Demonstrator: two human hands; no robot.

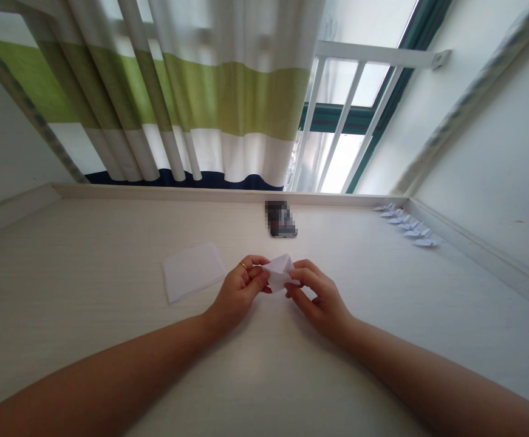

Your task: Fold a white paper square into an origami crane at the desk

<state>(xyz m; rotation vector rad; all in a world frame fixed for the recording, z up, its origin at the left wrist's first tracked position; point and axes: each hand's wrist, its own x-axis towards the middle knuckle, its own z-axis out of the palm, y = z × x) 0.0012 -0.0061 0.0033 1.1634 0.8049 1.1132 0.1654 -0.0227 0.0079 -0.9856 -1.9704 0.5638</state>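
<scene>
A small piece of folded white paper is held between my two hands, above the pale tabletop. My left hand, with a gold ring on one finger, pinches its left corner between thumb and fingers. On the other side, my right hand grips the right edge with thumb and fingertips. The paper has creased, pointed faces; its exact shape is partly covered by my fingers. Left of my left hand lies a stack of white paper sheets, flat on the table.
A dark phone, blurred out, lies beyond my hands near the raised back edge. Several folded white paper figures stand in a row at the far right corner. Behind are a striped curtain and a white window railing.
</scene>
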